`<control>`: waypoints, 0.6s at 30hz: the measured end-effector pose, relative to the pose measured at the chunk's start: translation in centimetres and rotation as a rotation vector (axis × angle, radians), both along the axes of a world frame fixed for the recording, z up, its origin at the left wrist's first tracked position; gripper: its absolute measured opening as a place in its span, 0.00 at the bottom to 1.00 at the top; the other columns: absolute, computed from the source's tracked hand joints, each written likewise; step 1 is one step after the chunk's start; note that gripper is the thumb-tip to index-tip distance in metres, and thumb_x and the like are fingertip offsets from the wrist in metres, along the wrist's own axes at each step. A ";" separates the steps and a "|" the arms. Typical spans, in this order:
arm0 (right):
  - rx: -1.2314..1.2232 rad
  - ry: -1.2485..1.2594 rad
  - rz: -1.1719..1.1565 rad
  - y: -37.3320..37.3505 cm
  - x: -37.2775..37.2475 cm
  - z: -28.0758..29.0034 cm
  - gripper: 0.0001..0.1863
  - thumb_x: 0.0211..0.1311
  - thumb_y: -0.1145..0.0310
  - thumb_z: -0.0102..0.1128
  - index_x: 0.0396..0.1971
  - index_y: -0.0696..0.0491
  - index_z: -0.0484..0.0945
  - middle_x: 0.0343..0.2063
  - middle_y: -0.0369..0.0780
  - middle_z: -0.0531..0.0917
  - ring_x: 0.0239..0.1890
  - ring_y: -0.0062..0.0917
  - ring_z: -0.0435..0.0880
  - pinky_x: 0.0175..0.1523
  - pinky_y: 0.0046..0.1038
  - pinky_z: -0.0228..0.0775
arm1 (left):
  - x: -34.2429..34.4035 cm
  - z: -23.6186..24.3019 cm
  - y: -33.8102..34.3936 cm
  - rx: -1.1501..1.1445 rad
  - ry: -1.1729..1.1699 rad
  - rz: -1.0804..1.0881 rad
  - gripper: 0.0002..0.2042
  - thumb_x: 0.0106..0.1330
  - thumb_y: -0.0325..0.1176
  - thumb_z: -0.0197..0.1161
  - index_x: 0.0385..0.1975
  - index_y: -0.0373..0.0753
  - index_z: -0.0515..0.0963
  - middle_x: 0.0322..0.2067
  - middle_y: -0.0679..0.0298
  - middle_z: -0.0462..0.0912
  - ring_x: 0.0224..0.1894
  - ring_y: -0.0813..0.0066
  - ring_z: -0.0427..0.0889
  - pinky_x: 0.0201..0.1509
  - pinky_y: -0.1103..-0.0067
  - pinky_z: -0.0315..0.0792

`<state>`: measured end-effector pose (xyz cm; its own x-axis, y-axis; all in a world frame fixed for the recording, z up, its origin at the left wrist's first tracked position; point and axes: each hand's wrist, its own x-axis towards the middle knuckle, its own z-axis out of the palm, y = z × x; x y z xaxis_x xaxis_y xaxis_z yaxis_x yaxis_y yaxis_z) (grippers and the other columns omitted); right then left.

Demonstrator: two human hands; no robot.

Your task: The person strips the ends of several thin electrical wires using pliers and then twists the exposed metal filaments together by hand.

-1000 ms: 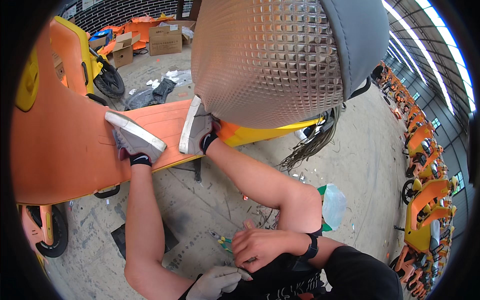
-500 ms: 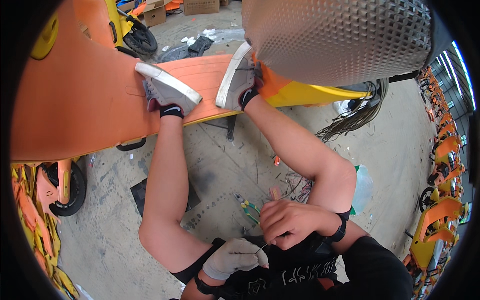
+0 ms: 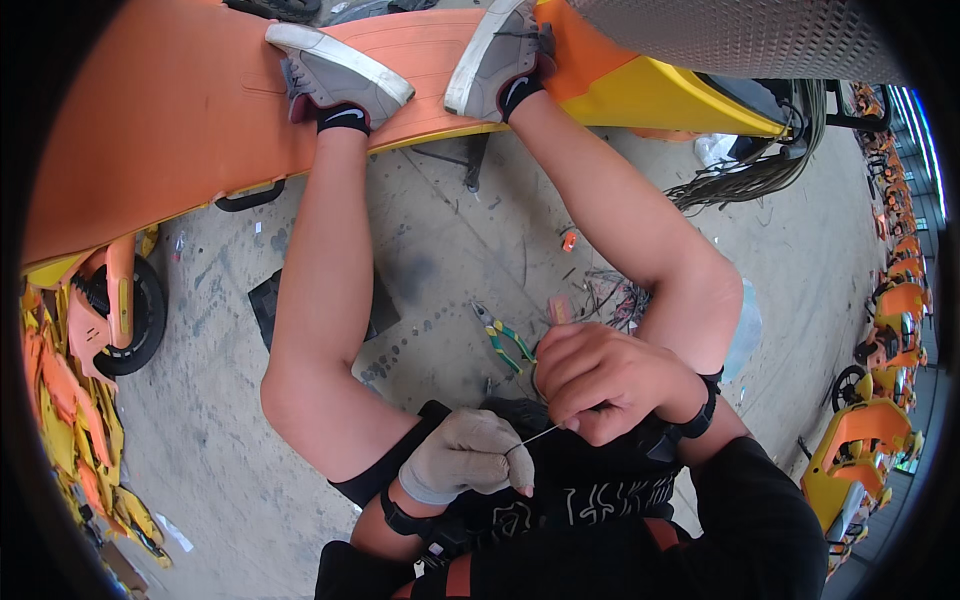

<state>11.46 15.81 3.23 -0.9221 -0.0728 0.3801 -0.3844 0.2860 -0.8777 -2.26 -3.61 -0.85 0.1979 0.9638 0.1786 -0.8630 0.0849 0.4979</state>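
Note:
My left hand [image 3: 468,457], in a pale work glove with bare fingertips showing, pinches one end of a thin wire [image 3: 541,437]. The wire runs up to my right hand [image 3: 607,382], which is bare and curled closed around its other part. Both hands are over my lap, a short gap apart, with the wire stretched straight between them. Pliers [image 3: 502,337] with green and yellow handles lie on the floor just beyond my right hand. What else my right palm may contain is hidden by the fingers.
My shoes rest on an orange vehicle body panel [image 3: 230,120] with yellow edging. A bundle of dark cables [image 3: 760,170] hangs at its right end. Loose wires [image 3: 615,298] and a black flat piece [image 3: 265,305] lie on the floor. Orange and yellow vehicles [image 3: 870,455] line the right.
My hands have moved a little apart, and more wire shows between them. The whole view has tilted down, so the panel and my feet sit higher in the picture.

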 end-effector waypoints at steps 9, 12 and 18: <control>-0.020 -0.044 -0.019 1.4 0.5 0.2 0.05 0.39 0.81 0.55 0.19 0.55 0.73 0.19 0.36 0.74 0.26 0.34 0.76 0.38 0.34 0.67 | -0.9 0.4 0.4 0.403 -0.354 0.150 0.15 0.70 0.31 0.53 0.33 0.22 0.79 0.16 0.60 0.76 0.08 0.73 0.62 0.13 0.75 0.52; -0.082 -0.101 -0.096 2.8 1.9 -0.6 0.04 0.45 0.80 0.56 0.23 0.56 0.76 0.22 0.37 0.78 0.28 0.33 0.78 0.37 0.33 0.68 | -3.8 0.1 0.5 0.534 -0.316 0.122 0.13 0.72 0.29 0.51 0.32 0.23 0.77 0.19 0.57 0.78 0.08 0.72 0.61 0.13 0.75 0.53; 0.232 -0.431 -0.381 0.9 0.4 -0.8 0.06 0.60 0.75 0.59 0.36 0.57 0.81 0.29 0.41 0.82 0.34 0.37 0.82 0.41 0.34 0.74 | -2.3 0.0 -0.2 -0.153 -0.118 0.401 0.12 0.73 0.26 0.44 0.35 0.28 0.75 0.12 0.72 0.62 0.13 0.83 0.57 0.23 0.79 0.55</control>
